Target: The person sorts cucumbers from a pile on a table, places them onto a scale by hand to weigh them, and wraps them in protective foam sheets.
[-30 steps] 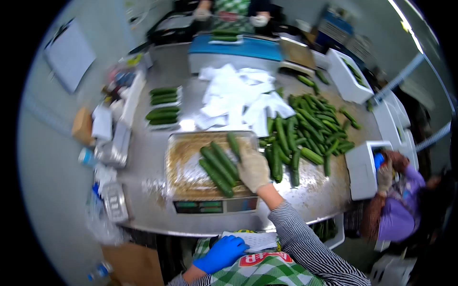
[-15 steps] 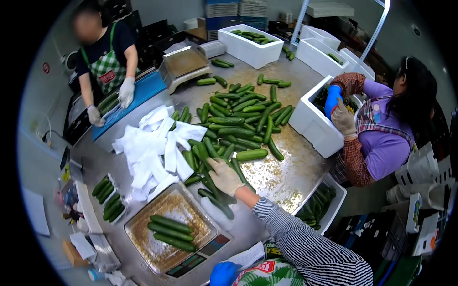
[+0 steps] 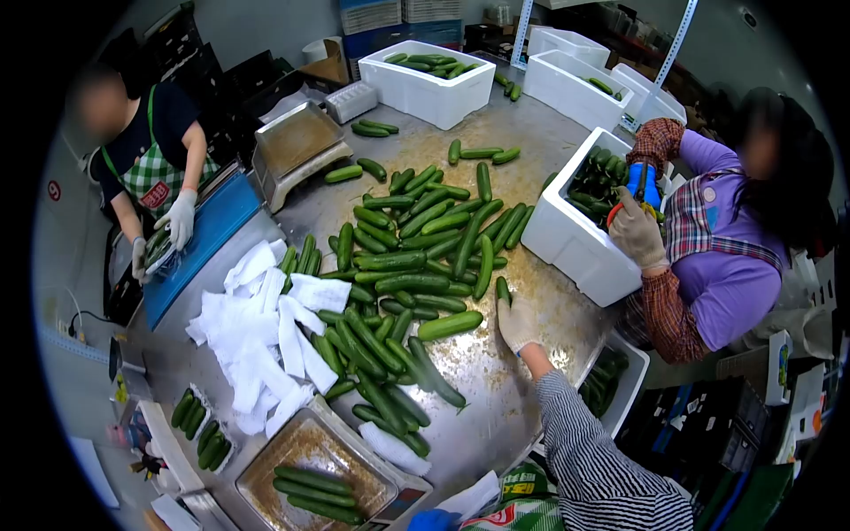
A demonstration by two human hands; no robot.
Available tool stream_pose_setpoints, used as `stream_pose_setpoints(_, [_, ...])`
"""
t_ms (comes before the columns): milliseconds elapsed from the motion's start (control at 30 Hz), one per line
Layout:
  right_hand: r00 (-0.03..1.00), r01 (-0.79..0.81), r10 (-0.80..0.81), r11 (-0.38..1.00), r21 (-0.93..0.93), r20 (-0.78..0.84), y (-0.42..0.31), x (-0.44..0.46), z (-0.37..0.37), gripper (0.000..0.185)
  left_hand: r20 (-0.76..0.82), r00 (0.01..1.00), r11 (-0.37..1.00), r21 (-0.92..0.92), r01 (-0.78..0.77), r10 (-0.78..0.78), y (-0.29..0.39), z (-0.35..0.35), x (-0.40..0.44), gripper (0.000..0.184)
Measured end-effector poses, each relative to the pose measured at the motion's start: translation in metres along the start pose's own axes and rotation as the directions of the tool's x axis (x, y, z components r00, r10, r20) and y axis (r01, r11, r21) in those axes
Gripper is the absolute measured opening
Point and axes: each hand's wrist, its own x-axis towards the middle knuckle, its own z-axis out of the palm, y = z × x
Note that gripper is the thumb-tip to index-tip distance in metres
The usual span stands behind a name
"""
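My right hand [image 3: 516,326], in a pale glove, is over the metal table at the near right of a loose pile of cucumbers [image 3: 416,234]. A single cucumber [image 3: 503,289] pokes out past its fingers, which are closed around the rest of it. Only the top of my left hand [image 3: 434,520], in a blue glove, shows at the bottom edge; its fingers are hidden. Beside it is a white strip [image 3: 472,497]. Several cucumbers lie on the tray of the near scale [image 3: 257,460], and a heap of white strips [image 3: 252,332] lies beyond it.
White foam boxes [image 3: 434,106] with cucumbers stand at the back; another box [image 3: 580,257] is by a person in purple [image 3: 717,257] at right. A person in a green apron [image 3: 164,168] handles a pack over a blue board [image 3: 199,252]. Packed cucumbers [image 3: 199,429] lie at left.
My right hand has moved right, from the near-left side of the pile to its right, and now has a cucumber. The person at left has lifted a pack. The view has shifted.
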Motion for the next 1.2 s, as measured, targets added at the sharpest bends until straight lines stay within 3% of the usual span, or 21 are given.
stream_pose_setpoints(100, [0.98, -0.12, 0.158, 0.955, 0.27, -0.123, -0.004, 0.011, 0.005, 0.041, 0.061, 0.998, 1.0, -0.01, -0.002, 0.003, -0.012, 0.003, 0.008, 0.035])
stream_pose_setpoints(133, [0.938, 0.042, 0.06, 0.958, 0.284, -0.34, -0.003, 0.023, 0.017, 0.04, 0.084, 0.996, 1.0, -0.014, 0.001, 0.0, -0.014, 0.004, 0.01, 0.035])
stream_pose_setpoints(200, [0.933, -0.221, 0.359, 0.634, 0.741, -0.03, 0.009, 0.04, 0.026, 0.039, 0.122, 0.993, 1.0, -0.023, 0.006, -0.004, -0.021, 0.006, 0.012, 0.036])
stream_pose_setpoints(233, [0.889, -0.345, 0.425, 0.375, 0.86, 0.172, 0.001, 0.047, 0.02, 0.039, 0.137, 0.991, 1.0, -0.028, 0.01, -0.006, -0.023, 0.006, 0.014, 0.036])
stream_pose_setpoints(267, [0.864, -0.372, 0.404, 0.106, 0.922, 0.302, -0.009, 0.05, 0.013, 0.035, 0.115, 0.993, 1.0, -0.021, 0.012, -0.009, -0.023, 0.007, 0.017, 0.037])
stream_pose_setpoints(467, [0.851, -0.455, 0.15, -0.269, 0.849, 0.503, -0.013, 0.062, 0.008, 0.037, 0.089, 0.996, 1.0, -0.001, -0.003, 0.003, -0.018, 0.004, 0.033, 0.036])
stream_pose_setpoints(567, [0.823, -0.481, 0.177, -0.289, 0.828, 0.54, -0.024, 0.065, -0.006, 0.037, 0.096, 0.995, 1.0, -0.004, 0.02, -0.02, -0.016, 0.006, 0.04, 0.034])
stream_pose_setpoints(667, [0.833, -0.529, -0.008, -0.304, 0.792, 0.553, -0.003, 0.083, -0.006, 0.035, 0.125, 0.992, 1.0, -0.011, -0.019, 0.02, -0.025, 0.009, 0.048, 0.033])
stream_pose_setpoints(767, [0.925, -0.352, 0.129, -0.061, 0.934, 0.357, -0.004, 0.103, -0.005, 0.029, 0.115, 0.992, 0.999, -0.018, -0.046, 0.047, -0.03, 0.012, 0.056, 0.033])
stream_pose_setpoints(833, [0.977, -0.19, 0.17, 0.431, 0.882, 0.128, -0.007, 0.125, -0.003, 0.03, 0.078, 0.996, 0.999, -0.023, -0.043, 0.045, -0.029, 0.018, 0.057, 0.034])
stream_pose_setpoints(900, [0.991, -0.021, 0.094, 0.817, 0.577, -0.097, -0.013, 0.151, 0.0, 0.032, 0.083, 0.996, 0.999, -0.036, -0.03, 0.033, -0.031, 0.018, 0.056, 0.035])
stream_pose_setpoints(933, [0.991, -0.047, 0.073, 0.976, 0.211, -0.116, -0.05, 0.146, -0.028, 0.041, 0.089, 0.995, 0.999, -0.042, -0.03, 0.034, -0.034, 0.018, 0.057, 0.036])
stream_pose_setpoints(1033, [0.995, -0.08, 0.063, 0.964, -0.254, -0.074, -0.058, 0.182, -0.004, 0.048, 0.109, 0.993, 0.997, -0.066, -0.034, 0.041, -0.041, 0.024, 0.061, 0.037])
stream_pose_setpoints(1067, [0.982, -0.179, 0.186, 0.941, -0.287, -0.004, -0.062, 0.195, -0.002, 0.05, 0.115, 0.992, 0.995, -0.09, -0.045, 0.055, -0.041, 0.025, 0.065, 0.038])
stream_pose_setpoints(1200, [0.972, -0.235, 0.234, 0.943, -0.235, -0.034, -0.07, 0.207, -0.004, 0.049, 0.112, 0.993, 0.997, -0.076, -0.018, 0.026, -0.036, 0.02, 0.067, 0.039])
